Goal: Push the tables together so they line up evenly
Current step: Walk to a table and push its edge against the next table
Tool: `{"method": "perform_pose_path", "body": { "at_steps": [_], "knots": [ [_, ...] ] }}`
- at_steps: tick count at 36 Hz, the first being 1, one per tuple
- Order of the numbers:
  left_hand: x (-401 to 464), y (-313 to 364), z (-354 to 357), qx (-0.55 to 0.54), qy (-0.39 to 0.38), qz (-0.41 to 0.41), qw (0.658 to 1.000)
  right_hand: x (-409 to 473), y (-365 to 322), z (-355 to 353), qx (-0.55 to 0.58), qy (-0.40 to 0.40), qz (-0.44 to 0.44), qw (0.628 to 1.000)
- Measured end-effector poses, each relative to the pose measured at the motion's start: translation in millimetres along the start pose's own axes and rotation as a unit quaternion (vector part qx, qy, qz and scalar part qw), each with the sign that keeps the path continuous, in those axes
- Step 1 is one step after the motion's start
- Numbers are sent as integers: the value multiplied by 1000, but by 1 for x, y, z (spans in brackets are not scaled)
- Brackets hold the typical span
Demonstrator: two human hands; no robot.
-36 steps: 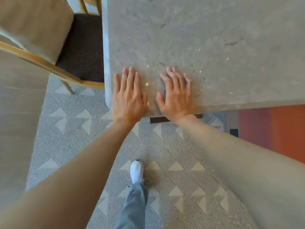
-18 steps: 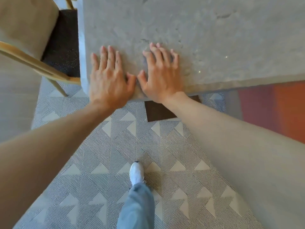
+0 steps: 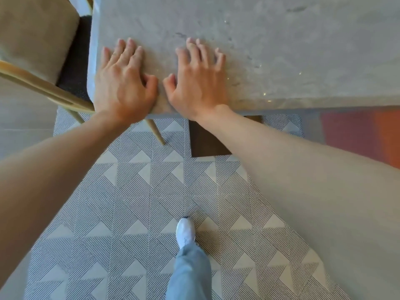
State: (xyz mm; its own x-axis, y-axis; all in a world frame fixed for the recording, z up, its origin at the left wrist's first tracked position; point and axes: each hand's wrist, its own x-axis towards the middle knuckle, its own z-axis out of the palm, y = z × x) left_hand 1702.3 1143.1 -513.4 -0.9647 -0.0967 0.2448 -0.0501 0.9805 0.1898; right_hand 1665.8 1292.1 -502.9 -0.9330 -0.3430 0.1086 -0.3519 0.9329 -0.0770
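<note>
Head view, as I log it: grey stone table (image 3: 270, 50), near left corner. Left hand (image 3: 124, 83) and right hand (image 3: 198, 83) lie palm-down, fingers spread, side by side on its top at the near edge, gripping nothing. Wooden chair (image 3: 43, 50) beside the table's left edge. White shoe (image 3: 185, 231) on patterned floor (image 3: 129, 202).

The floor (image 3: 134, 191) had gray tiles with stripy triangles. A wooden chair (image 3: 39, 50) stood nearby, beside an orange rug (image 3: 363, 135).
</note>
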Motion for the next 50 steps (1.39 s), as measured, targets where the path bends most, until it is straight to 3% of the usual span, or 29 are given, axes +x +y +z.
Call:
{"method": "perform_pose_path", "body": {
  "at_steps": [9,36,41,43,45,47,50],
  "knots": [
    [17,-21,7,-13,25,15,1000,16,-14,8,0,19,17,1000],
    [40,-50,10,-40,-9,20,999,39,-35,17,-11,32,25,999],
    [42,-42,7,-29,-62,-4,998,38,-32,18,9,19,28,999],
    [46,-28,-1,-37,-88,-64,993,38,-29,12,24,-28,17,999],
    [54,-8,-17,-70,-101,-161,979,48,-21,0,57,-97,4,994],
    [61,16,-38,-167,-115,-232,951,62,-9,-27,166,-176,29,970],
    [63,58,-67,-423,-130,-295,847,63,12,-76,378,-188,120,898]
  ]
}}
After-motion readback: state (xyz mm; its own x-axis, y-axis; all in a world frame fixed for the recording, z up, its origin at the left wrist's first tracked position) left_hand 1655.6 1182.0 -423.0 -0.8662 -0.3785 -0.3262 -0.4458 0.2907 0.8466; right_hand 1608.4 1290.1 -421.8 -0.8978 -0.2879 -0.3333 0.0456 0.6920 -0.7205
